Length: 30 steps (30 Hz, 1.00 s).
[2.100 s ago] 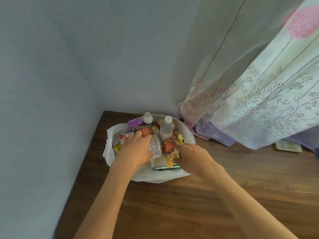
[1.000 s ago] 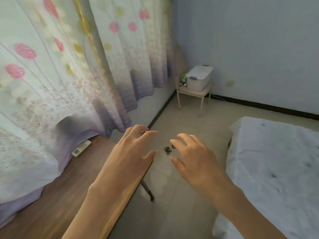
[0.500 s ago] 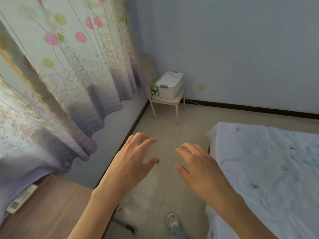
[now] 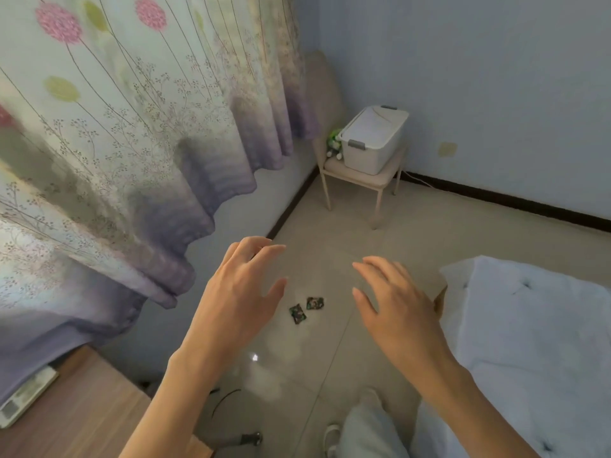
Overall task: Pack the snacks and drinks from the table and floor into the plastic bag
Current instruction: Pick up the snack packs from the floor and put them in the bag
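Note:
Two small dark green snack packets lie side by side on the pale tiled floor, one (image 4: 297, 314) to the left and one (image 4: 315, 303) slightly farther away. My left hand (image 4: 241, 292) hovers in the air to the left of them, fingers spread, holding nothing. My right hand (image 4: 395, 302) is held out to their right, also open and empty. Both hands are well above the floor. The plastic bag is out of view.
A wooden table corner (image 4: 82, 408) with a white remote (image 4: 23, 398) sits at lower left under a flowered curtain (image 4: 132, 127). A bed with a white cover (image 4: 529, 342) fills the right. A stool (image 4: 363, 173) carrying a white lidded bin (image 4: 373, 137) stands in the far corner.
My view swung from the filled bag on the table to the floor. Both hands left the bag and are now spread in the air; the two packets have come into view between them.

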Motion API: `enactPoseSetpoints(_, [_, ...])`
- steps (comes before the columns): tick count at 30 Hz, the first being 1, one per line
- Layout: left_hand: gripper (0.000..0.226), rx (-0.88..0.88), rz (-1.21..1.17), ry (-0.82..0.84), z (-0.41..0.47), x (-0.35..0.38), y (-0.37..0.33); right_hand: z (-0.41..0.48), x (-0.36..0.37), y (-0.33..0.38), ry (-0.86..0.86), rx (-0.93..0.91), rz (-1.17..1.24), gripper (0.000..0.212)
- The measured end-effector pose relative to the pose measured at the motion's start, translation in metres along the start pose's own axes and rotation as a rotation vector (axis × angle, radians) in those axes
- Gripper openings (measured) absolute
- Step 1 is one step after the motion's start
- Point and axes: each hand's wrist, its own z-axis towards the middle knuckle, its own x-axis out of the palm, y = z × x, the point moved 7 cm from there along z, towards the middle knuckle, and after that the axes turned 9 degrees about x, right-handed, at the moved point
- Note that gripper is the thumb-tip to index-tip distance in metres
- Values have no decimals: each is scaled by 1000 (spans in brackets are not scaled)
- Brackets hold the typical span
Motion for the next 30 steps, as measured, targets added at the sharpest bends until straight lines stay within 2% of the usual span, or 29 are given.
enactPoseSetpoints(6, [49, -121, 13, 165, 49, 93, 78, 102, 94, -50, 189, 18, -34, 39])
enactPoseSetpoints(12, [48, -248, -72, 348, 102, 222, 157, 203, 208, -102, 443, 30, -137, 42])
enactPoseSetpoints(16, [44, -305, -158, 364, 135, 308, 205, 255, 282, -128, 507, 2, -138, 41])
enactPoseSetpoints(19, [40, -393, -193, 304, 147, 369, 245, 288, 338, -149, 467, 29, -97, 42])
enactPoseSetpoints(26, [46, -541, -234, 55, 122, 525, 333, 341, 501, -221, 197, -47, 8, 39])
enactPoseSetpoints(30, [52, -582, -227, -42, 87, 628, 379, 353, 618, -268, 182, -102, -7, 40])
